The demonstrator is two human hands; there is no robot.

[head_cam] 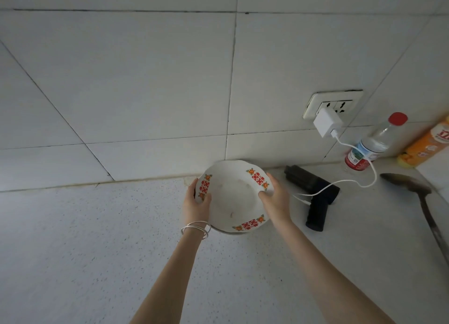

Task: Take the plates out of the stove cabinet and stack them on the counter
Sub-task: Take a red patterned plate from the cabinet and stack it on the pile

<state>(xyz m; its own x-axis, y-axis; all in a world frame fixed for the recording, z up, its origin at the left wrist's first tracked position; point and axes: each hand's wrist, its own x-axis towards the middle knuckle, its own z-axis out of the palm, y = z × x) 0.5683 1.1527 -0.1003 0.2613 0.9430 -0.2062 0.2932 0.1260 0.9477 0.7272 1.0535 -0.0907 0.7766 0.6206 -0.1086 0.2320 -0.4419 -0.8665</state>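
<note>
Both hands grip a white plate (233, 197) with red double-happiness marks and little orange flowers round its rim, left hand (198, 204) and right hand (275, 199) each clamped on an opposite edge, centre of frame over the speckled table (97, 238) near the tiled wall.

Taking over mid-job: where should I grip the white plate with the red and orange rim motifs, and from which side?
Grip the white plate with red and orange rim motifs by opposite rim edges, coming in from the left and right as the left hand and right hand do now. Its wide, shallow round shape offers only the thin rim to pinch.
</note>
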